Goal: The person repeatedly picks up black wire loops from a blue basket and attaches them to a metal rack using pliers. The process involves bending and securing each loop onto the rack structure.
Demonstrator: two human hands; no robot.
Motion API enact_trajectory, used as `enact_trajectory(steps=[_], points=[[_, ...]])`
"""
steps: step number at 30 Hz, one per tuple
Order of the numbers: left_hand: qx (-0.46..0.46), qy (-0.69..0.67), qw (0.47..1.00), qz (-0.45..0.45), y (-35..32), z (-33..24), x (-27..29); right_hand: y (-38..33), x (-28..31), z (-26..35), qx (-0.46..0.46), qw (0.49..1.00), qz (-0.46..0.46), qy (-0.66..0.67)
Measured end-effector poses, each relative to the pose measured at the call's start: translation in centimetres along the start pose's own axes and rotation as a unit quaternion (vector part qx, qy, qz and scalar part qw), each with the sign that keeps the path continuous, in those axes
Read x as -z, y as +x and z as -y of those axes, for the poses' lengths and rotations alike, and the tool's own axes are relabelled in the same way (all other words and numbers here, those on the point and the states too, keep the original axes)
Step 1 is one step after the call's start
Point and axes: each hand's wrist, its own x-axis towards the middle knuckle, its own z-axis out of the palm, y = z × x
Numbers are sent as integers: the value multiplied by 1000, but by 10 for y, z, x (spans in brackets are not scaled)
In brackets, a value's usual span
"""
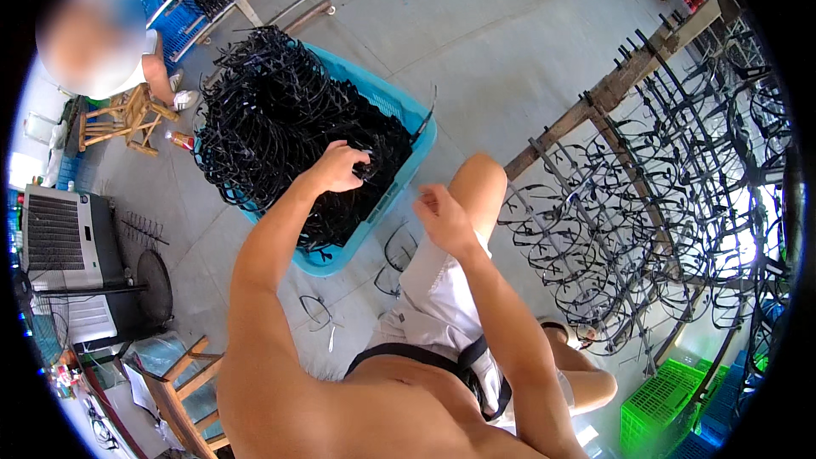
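1. Both hands are seen near frame centre. The left hand (pixel 338 167) is closed on a black eyeglass frame at the edge of the heap of black frames (pixel 280 119); the right hand (pixel 442 217) is held loosely curled over the raised knee, and whether anything is pinched in it cannot be told.
2. The heap is piled high in a blue basket (pixel 408 132) in the upper-centre of the frame, well above its rim. The frames are visibly interlocked; a neighbour is likely to be dragged out with the gripped one and dropped.
3. Loose frames on the floor (pixel 319 313) are noted below the basket, beside the white shorts (pixel 433 306). These could be stepped on or bent if the leg is shifted.
4. A wooden drying rack (pixel 646 195) is hung with frames at the right of the picture, close to the raised knee. Pegs could be knocked and hung frames shaken off by a careless swing of the right arm.
5. A second person is seated on a wooden stool (pixel 127 119) in the upper left, well apart; no interference is judged likely.
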Motion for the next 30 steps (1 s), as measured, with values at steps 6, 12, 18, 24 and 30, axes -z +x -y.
enact_trajectory(steps=[6,12,18,24,30], points=[[-21,-76,989,-122,-20,-8,21,63,-47,-20,-199,957,34,206],[-40,-119,970,-207,-47,-11,25,92,-63,-13,-302,845,28,441],[-45,-132,984,-114,-67,-38,22,98,-81,-35,-264,727,28,633],[12,-399,913,-86,-83,-33,50,77,-79,-9,-280,695,22,662],[263,-487,749,-364,-87,-8,65,77,-69,-5,-311,700,8,643]])
